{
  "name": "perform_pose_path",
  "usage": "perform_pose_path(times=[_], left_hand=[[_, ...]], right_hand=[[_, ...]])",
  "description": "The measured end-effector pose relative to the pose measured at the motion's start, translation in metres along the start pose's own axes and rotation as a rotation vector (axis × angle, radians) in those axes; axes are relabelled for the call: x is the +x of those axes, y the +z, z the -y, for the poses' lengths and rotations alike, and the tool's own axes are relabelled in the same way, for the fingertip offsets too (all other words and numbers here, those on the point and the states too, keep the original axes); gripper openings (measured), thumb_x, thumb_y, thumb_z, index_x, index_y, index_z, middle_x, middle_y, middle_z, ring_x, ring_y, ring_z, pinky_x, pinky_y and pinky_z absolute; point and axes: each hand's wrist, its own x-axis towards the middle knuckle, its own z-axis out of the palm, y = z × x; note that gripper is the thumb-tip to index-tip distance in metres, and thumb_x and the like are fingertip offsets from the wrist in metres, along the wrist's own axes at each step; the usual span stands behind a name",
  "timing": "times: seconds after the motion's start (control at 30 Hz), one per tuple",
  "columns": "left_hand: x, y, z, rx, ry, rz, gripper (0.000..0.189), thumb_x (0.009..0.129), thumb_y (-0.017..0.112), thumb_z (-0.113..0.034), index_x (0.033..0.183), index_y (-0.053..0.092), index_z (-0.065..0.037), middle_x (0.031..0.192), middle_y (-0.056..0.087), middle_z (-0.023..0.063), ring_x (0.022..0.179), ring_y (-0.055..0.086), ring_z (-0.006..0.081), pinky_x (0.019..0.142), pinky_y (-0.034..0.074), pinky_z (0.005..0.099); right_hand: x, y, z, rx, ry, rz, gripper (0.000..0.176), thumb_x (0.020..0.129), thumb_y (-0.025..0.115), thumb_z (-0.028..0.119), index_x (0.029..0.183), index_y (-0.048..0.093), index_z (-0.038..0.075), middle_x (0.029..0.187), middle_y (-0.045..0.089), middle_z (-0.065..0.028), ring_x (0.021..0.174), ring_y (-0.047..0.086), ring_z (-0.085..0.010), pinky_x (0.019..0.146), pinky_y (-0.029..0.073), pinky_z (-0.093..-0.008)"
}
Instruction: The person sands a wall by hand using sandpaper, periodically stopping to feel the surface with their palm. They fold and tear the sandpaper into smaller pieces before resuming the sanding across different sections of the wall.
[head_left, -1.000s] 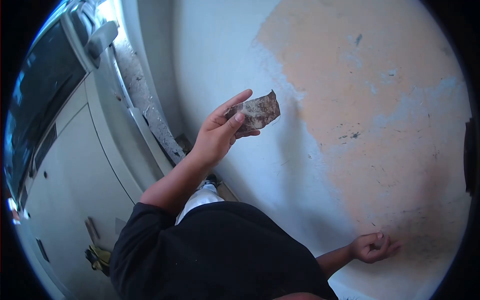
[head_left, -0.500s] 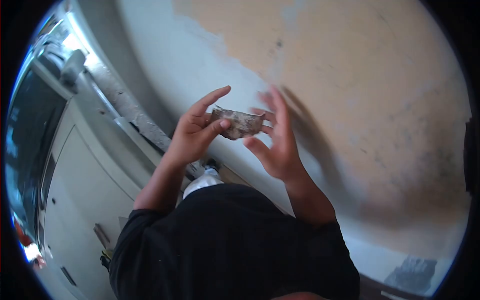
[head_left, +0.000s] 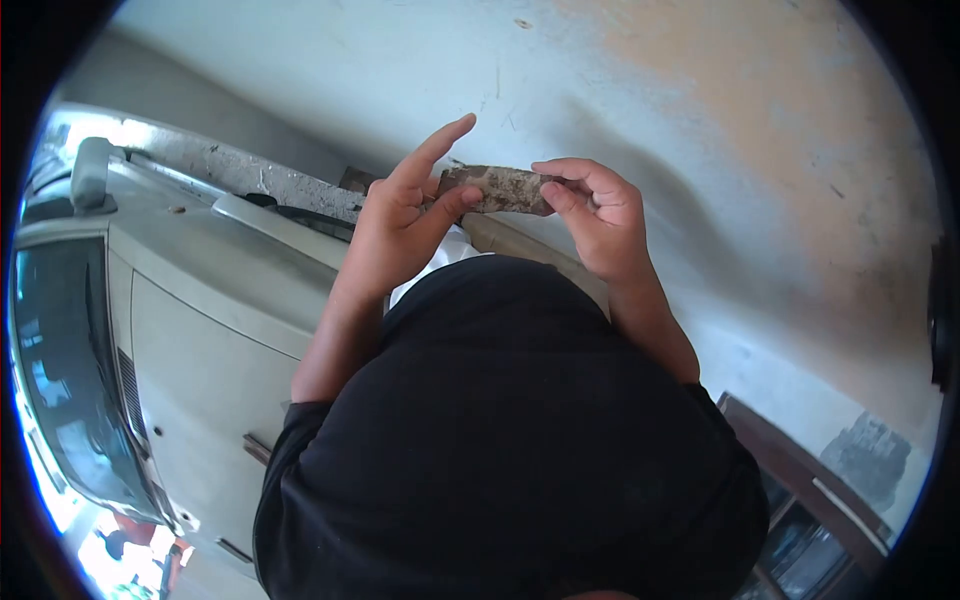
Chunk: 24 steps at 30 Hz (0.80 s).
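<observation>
Between my hands is a small flat piece [head_left: 512,188], brown with whitish, dusty patches and ragged edges; it looks like worn sandpaper. My left hand [head_left: 396,222] pinches its left end with the thumb on the near face, while the index finger points up and away. At the other end, my right hand [head_left: 608,226] grips it between thumb and curled fingers. The far side of the piece, and the fingertips behind it, are hidden. Both hands are held out in front of my black shirt, near the wall.
A wall [head_left: 720,190] with white and peach patches stands ahead and to the right. On the left is a pale vehicle [head_left: 200,330] with dark windows and a side mirror [head_left: 92,172]. A dark-framed item with glass [head_left: 800,510] sits at lower right.
My right hand, open and blurred beside the piece before, has closed on its right end. My left hand keeps its pinch. The view has turned, showing more of the vehicle.
</observation>
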Motion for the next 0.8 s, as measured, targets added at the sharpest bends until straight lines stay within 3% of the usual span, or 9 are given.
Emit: perform_pose_path(times=[0.2, 0.27, 0.47, 0.53, 0.6, 0.63, 0.67, 0.73, 0.8], left_hand=[[0.012, -0.001, -0.002, 0.213, 0.015, 0.151, 0.035, 0.085, 0.068, -0.007, 0.119, 0.061, -0.005, 0.081, 0.070, 0.0076, 0.077, 0.059, 0.0062, 0.071, 0.047, 0.0232], [0.016, 0.003, 0.000, 0.100, 0.018, 0.217, 0.037, 0.085, 0.067, 0.001, 0.120, 0.058, -0.001, 0.088, 0.069, 0.0072, 0.087, 0.061, 0.0081, 0.077, 0.046, 0.0221], [0.022, 0.022, 0.009, 0.040, 0.024, 0.302, 0.029, 0.084, 0.067, 0.001, 0.112, 0.059, 0.001, 0.090, 0.068, 0.0071, 0.085, 0.061, 0.0087, 0.076, 0.048, 0.0233], [0.021, 0.030, 0.020, 0.018, 0.030, 0.297, 0.025, 0.084, 0.068, -0.001, 0.108, 0.061, 0.001, 0.088, 0.069, 0.0073, 0.084, 0.062, 0.0089, 0.075, 0.049, 0.0243], [0.020, 0.043, 0.026, -0.021, 0.045, 0.315, 0.021, 0.084, 0.069, -0.003, 0.103, 0.062, 0.001, 0.086, 0.070, 0.0075, 0.083, 0.063, 0.0091, 0.074, 0.050, 0.0252], [0.021, 0.045, 0.026, -0.057, 0.025, 0.320, 0.020, 0.085, 0.068, -0.003, 0.103, 0.061, 0.002, 0.088, 0.070, 0.0082, 0.083, 0.063, 0.0099, 0.074, 0.050, 0.0255], [0.020, 0.051, 0.025, -0.086, 0.004, 0.329, 0.019, 0.086, 0.067, -0.002, 0.102, 0.059, 0.003, 0.090, 0.070, 0.0090, 0.084, 0.064, 0.0108, 0.075, 0.050, 0.0258], [0.017, 0.068, 0.016, -0.205, -0.023, 0.361, 0.021, 0.087, 0.065, -0.002, 0.105, 0.056, 0.002, 0.094, 0.069, 0.0114, 0.084, 0.065, 0.0147, 0.078, 0.050, 0.0268], [0.020, 0.079, 0.013, -0.340, -0.124, 0.390, 0.025, 0.087, 0.064, -0.002, 0.110, 0.053, 0.002, 0.097, 0.068, 0.0129, 0.084, 0.066, 0.0177, 0.079, 0.050, 0.0279]], right_hand=[[-0.009, -0.007, -0.001, 0.019, -0.068, -0.097, 0.018, 0.089, 0.060, -0.001, 0.107, 0.064, -0.002, 0.094, 0.067, -0.0065, 0.086, 0.062, -0.0088, 0.077, 0.049, -0.0227], [-0.014, -0.011, 0.002, 0.018, -0.106, -0.141, 0.020, 0.087, 0.062, 0.000, 0.108, 0.063, -0.001, 0.093, 0.067, -0.0054, 0.085, 0.061, -0.0082, 0.075, 0.048, -0.0224], [-0.041, -0.016, 0.005, -0.067, -0.008, -0.183, 0.030, 0.082, 0.068, 0.001, 0.112, 0.062, 0.001, 0.091, 0.067, -0.0051, 0.079, 0.060, -0.0070, 0.071, 0.049, -0.0225], [-0.047, -0.019, -0.005, -0.078, -0.042, -0.293, 0.033, 0.082, 0.069, 0.001, 0.114, 0.061, 0.001, 0.086, 0.067, -0.0043, 0.078, 0.061, -0.0071, 0.070, 0.049, -0.0225], [-0.058, -0.026, -0.007, 0.106, -0.060, -0.433, 0.039, 0.082, 0.069, 0.002, 0.119, 0.057, 0.001, 0.085, 0.066, -0.0047, 0.078, 0.062, -0.0083, 0.071, 0.050, -0.0224], [-0.065, -0.033, -0.005, 0.145, 0.062, -0.397, 0.043, 0.083, 0.065, -0.005, 0.123, 0.051, -0.002, 0.100, 0.062, -0.0098, 0.092, 0.060, -0.0117, 0.083, 0.050, -0.0253], [-0.070, -0.037, -0.006, 0.143, 0.055, -0.459, 0.043, 0.083, 0.065, -0.005, 0.123, 0.051, -0.002, 0.100, 0.062, -0.0098, 0.092, 0.060, -0.0117, 0.083, 0.050, -0.0253], [-0.071, -0.033, -0.010, 0.537, -0.149, -0.333, 0.044, 0.086, 0.060, -0.004, 0.128, 0.047, -0.001, 0.108, 0.060, -0.0099, 0.101, 0.058, -0.0129, 0.090, 0.048, -0.0277], [-0.076, -0.027, -0.013, 0.587, -0.147, -0.338, 0.044, 0.088, 0.058, -0.003, 0.130, 0.046, -0.001, 0.111, 0.059, -0.0094, 0.104, 0.057, -0.0136, 0.092, 0.048, -0.0289]])
